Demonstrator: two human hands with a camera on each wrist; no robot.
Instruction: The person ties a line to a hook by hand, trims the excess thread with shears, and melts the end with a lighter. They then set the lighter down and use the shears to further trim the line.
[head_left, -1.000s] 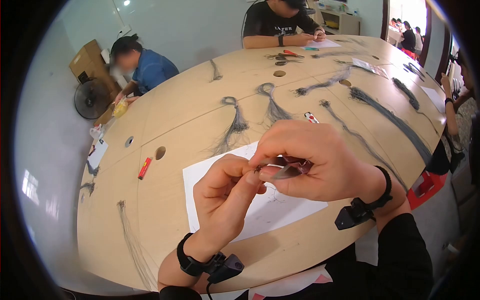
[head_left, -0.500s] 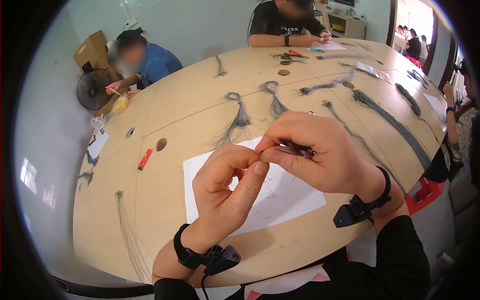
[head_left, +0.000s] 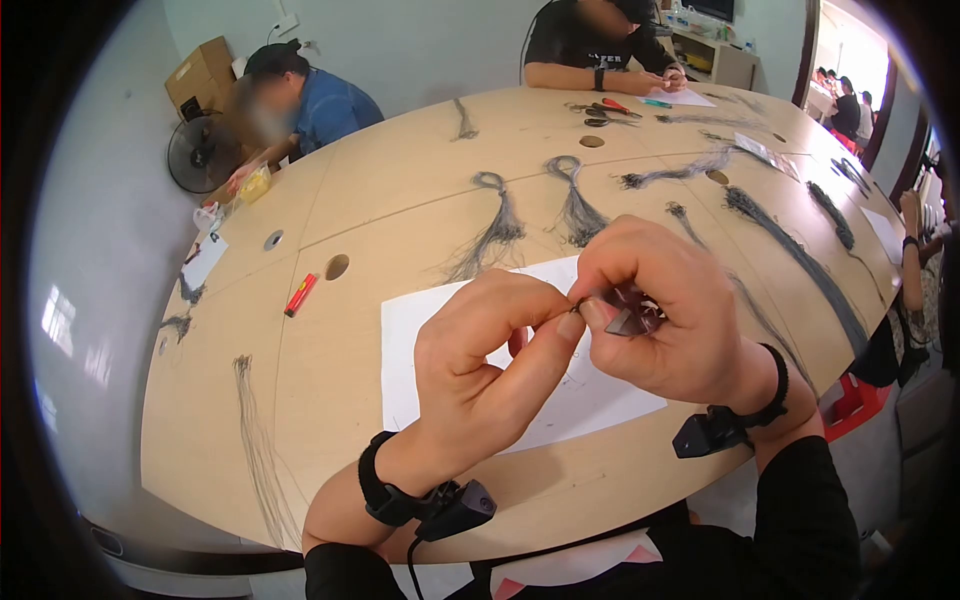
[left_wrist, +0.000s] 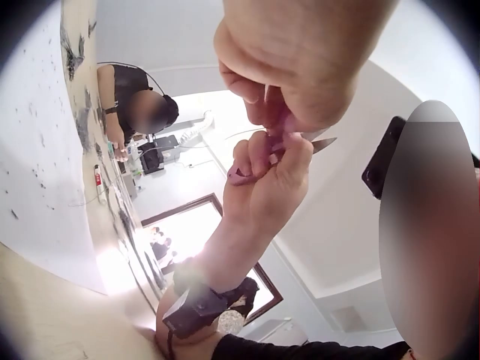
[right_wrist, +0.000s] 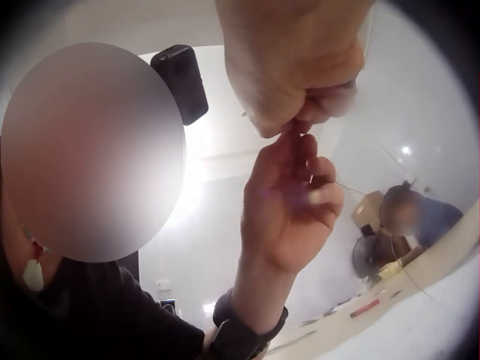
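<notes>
In the head view my left hand (head_left: 495, 370) pinches a tiny dark piece (head_left: 577, 307) between thumb and forefinger, above the white paper; what it is cannot be made out. My right hand (head_left: 665, 310) meets it there, its thumb and forefinger close to the same piece. Small scissors (head_left: 622, 322) with a purplish handle are gripped in the right hand, mostly hidden by its fingers. The left wrist view shows a pointed blade (left_wrist: 324, 144) sticking out past the right hand (left_wrist: 262, 187). In the right wrist view the fingertips of both hands touch or nearly touch.
White paper (head_left: 400, 345) with dark bits lies under the hands. Beyond are looped grey thread bundles (head_left: 502, 225), longer bundles (head_left: 800, 265) at the right, a red lighter (head_left: 300, 295) at the left and scissors (head_left: 600, 115) farther back. Two people sit across the table.
The head view has shifted, so the table appears farther right. The scissors' blades, spread beside the fingertips a second ago, now sit lower in the right hand. Both hands stay together.
</notes>
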